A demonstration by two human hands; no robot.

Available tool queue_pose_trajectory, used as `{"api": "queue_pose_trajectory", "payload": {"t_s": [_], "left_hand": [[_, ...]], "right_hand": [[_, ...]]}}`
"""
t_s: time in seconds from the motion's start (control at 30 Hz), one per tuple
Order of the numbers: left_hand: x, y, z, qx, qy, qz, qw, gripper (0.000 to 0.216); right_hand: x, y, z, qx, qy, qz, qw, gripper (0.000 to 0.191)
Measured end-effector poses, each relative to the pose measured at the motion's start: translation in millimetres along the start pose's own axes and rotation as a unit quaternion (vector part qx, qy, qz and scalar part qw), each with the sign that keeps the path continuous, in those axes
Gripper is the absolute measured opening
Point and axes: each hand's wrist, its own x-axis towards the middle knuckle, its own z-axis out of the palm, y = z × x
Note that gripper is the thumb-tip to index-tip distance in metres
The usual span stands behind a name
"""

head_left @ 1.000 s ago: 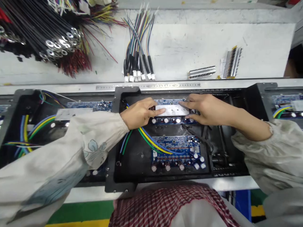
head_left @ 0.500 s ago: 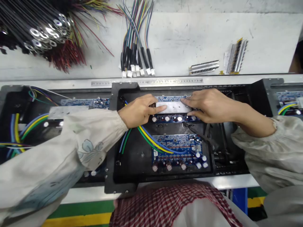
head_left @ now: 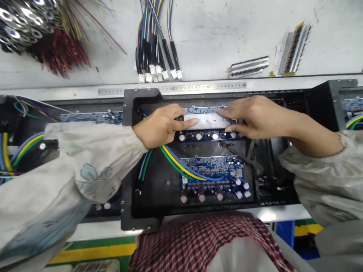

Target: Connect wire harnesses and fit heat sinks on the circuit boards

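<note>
Silver bar lies left-right over upper blue board; left hand at left end, thumb on top, can't tell if gripping; right hand equally near, fingers closed across right end

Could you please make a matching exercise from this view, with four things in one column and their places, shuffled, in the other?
Things:
1. Flat silver metal bar
2. Bundle of multicoloured wires with white plugs
3. Silver ruler strip with dark markings
4. Blue circuit board with round capacitors, nearer the person

Places:
A. On the pale metal rail
B. On the floor of the middle black housing
C. Between the left hand and the right hand
D. On the white worktop

Right pairs: 1-C, 2-D, 3-A, 4-B.
</note>
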Motion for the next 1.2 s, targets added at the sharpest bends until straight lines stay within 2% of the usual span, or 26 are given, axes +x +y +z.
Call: {"api": "queue_pose_trajectory", "payload": {"t_s": [0.27, 0.43, 0.7, 0.8, 0.87, 0.97, 1.03, 1.1, 1.13, 1.2], "left_hand": [[-1.9, 0.7, 2.3, 0.009, 0.035, -0.010, 0.999, 0.040], [-2.8, 0.4, 2.3, 0.002, 0.031, -0.028, 0.999, 0.032], [-3.5, 2.0, -0.1, 0.029, 0.023, -0.020, 0.999, 0.035], [-4.0, -0.7, 1.0, 0.034, 0.028, -0.009, 0.999, 0.037], [-4.2, -2.4, 0.9, 0.024, 0.026, -0.006, 0.999, 0.038], [-4.2, -3.9, -0.5, -0.003, 0.027, 0.006, 1.000, 0.041], [-3.8, -4.7, -1.1, -0.012, 0.034, 0.022, 0.999, 0.043], [-3.1, -5.3, -1.1, -0.006, 0.038, 0.035, 0.999, 0.045], [-2.8, -5.3, -0.9, 0.000, 0.038, 0.038, 0.999, 0.046], [-2.4, -5.0, -0.4, 0.011, 0.037, 0.040, 0.998, 0.047]], "right_hand": [[-1.1, -0.5, -1.1, 0.021, 0.004, 0.001, 1.000, 0.043], [-0.9, -2.9, -1.3, -0.001, 0.001, 0.020, 1.000, 0.043], [5.2, -0.5, 0.9, -0.006, -0.004, -0.011, 1.000, 0.043], [5.8, 0.9, -8.8, -0.014, -0.010, -0.010, 1.000, 0.046], [-3.8, 5.1, -20.5, -0.039, 0.013, 0.017, 0.999, 0.042], [-36.0, 16.5, -25.5, -0.112, 0.057, 0.117, 0.985, 0.031], [-61.1, 23.1, -7.5, -0.149, 0.030, 0.175, 0.973, 0.027], [-78.8, 26.4, 27.8, -0.161, -0.016, 0.214, 0.964, 0.025], [-83.0, 27.1, 48.9, -0.158, -0.011, 0.215, 0.964, 0.026], [-83.3, 27.9, 88.7, -0.172, 0.067, 0.220, 0.958, 0.026]]}}
